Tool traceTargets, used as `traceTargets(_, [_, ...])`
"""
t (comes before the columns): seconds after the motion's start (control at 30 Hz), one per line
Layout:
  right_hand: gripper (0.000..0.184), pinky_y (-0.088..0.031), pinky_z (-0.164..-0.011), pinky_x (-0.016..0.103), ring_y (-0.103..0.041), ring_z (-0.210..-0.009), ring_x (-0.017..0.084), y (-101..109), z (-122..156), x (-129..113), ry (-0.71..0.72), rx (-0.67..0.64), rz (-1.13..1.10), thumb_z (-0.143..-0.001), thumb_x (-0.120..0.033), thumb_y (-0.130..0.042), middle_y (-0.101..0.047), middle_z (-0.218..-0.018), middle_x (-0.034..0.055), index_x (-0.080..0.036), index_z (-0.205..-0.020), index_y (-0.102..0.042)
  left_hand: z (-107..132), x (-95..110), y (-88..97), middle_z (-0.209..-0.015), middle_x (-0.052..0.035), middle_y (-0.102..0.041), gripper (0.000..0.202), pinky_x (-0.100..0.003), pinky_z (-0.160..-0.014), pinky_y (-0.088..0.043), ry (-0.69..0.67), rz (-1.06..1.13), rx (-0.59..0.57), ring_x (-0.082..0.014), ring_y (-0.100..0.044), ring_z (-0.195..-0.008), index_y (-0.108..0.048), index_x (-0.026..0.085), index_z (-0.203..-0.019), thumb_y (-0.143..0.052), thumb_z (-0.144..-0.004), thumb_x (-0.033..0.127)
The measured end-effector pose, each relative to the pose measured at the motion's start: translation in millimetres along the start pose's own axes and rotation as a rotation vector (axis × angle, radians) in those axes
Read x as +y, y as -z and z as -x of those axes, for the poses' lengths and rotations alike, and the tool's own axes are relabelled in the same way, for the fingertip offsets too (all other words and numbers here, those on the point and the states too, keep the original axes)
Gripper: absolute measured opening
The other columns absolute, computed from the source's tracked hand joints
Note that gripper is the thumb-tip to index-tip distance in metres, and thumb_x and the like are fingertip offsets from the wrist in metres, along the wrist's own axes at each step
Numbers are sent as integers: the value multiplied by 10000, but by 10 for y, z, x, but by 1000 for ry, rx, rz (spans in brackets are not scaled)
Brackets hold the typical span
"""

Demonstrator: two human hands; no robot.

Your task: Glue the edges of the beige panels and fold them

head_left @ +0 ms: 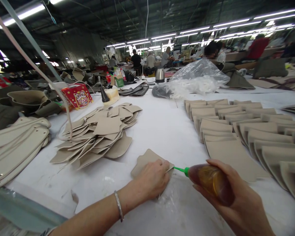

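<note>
Beige sheet material, cut into small shaped pieces, occupies a white table [162, 126] in a work hall. At near centre, one beige piece [144, 161] lies under the left hand [152, 179], whose bent fingers close on its right part; the thumb's place is hidden. The right hand [243, 196] grips a squeeze bottle [210, 182] of amber liquid, tilted so that its green nozzle [181, 169] points left and meets, or nearly meets, the piece's right corner. Whether liquid is flowing cannot be told.

Progress: work on this single piece appears to be under way, its edge not visibly finished. To the left, a loose heap [108, 126] of like pieces lies jumbled; to the right, overlapping rows [220, 147] stand in order. The arrangement suggests two stages of handling, but which pieces are done and which are left cannot be read from their surfaces.
</note>
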State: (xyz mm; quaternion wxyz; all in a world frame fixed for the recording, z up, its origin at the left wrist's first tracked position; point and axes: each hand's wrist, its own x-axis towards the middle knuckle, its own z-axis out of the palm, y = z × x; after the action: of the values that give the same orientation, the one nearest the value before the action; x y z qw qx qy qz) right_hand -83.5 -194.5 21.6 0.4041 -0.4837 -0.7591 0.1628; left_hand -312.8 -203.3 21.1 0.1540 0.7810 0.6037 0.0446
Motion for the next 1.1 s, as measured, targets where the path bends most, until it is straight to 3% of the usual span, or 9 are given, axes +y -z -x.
traceTargets(0.43, [506, -560, -703, 399, -675, -810, 276, 11, -15, 136, -67, -12, -1, -797, -592, -681, -670, -998, 24, -328, -1199, -524, 47, -28, 18, -927, -45, -632, 373, -344, -756, -495, -45, 30, -10, -235, -642, -804, -553, 291, -1267, -346, -963, 230])
traceTargets(0.63, [558, -532, -804, 469, -656, -894, 317, -18, -46, 212, -139, 44, -56, -768, -632, -679, -648, -1096, 49, -307, -1201, -544, 41, -24, 67, -928, -46, -637, 393, -343, -782, -493, -39, 37, -30, -232, -645, -827, -565, 283, -1265, -353, -944, 204])
traceTargets(0.8, [520, -550, -739, 412, -668, -849, 289, 3, -27, 208, -199, -62, -129, -788, -593, -690, -659, -1031, 36, -293, -1185, -542, 62, -9, 95, -938, -49, -640, 390, -337, -768, -494, -33, 33, -35, -232, -647, -822, -566, 274, -1260, -360, -936, 203])
traceTargets(1.0, [550, -515, -820, 430, -634, -940, 301, 3, -15, 211, -213, 36, -108, -763, -600, -703, -628, -1108, 40, -292, -1190, -546, 85, -5, 82, -971, -55, -648, 394, -344, -794, -491, -32, 39, -23, -236, -650, -853, -552, 267, -1273, -354, -941, 192])
traceTargets(1.1, [499, -511, -785, 370, -637, -898, 258, 9, 31, 203, -210, -21, -122, -803, -570, -683, -633, -1073, 18, -302, -1198, -535, 82, -8, 74, -972, -56, -648, 372, -340, -799, -487, -26, 33, -32, -234, -648, -856, -562, 260, -1248, -369, -937, 195])
